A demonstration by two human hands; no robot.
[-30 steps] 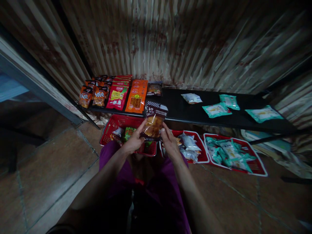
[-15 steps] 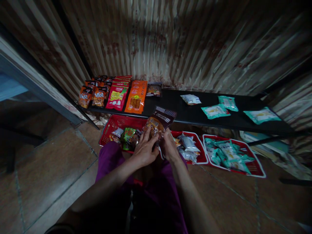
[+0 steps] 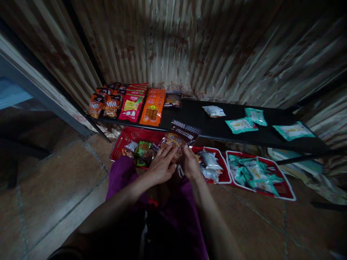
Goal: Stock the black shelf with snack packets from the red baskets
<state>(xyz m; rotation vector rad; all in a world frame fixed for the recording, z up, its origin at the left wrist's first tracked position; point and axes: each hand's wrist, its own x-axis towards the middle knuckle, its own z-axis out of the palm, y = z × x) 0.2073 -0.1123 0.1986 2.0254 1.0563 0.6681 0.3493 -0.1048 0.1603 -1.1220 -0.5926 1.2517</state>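
Observation:
A brown snack bag [image 3: 175, 141] with a checkered top edge is held up over the gap between two red baskets, in front of the shelf. My right hand [image 3: 191, 162] is closed on its lower right edge. Against the bag's lower front lies my left hand [image 3: 162, 166], its fingers stretched out flat. Part of the bag's bottom is hidden by both hands. A similar dark bag [image 3: 172, 99] stands at the back of the shelf, beside orange snack packets [image 3: 153, 108].
The black shelf [image 3: 189, 112] also bears pink packets [image 3: 132, 106], orange-black bags [image 3: 111, 105], a white packet [image 3: 213, 111] and teal packets [image 3: 241, 125]. Below are a left red basket [image 3: 116, 148] with mixed snacks, a middle basket [image 3: 227, 173] and a right basket [image 3: 288, 184] of teal packets.
The bag has turned slightly, its top edge now leaning farther right. My left fingers have flattened on its front, and more of its printed label shows.

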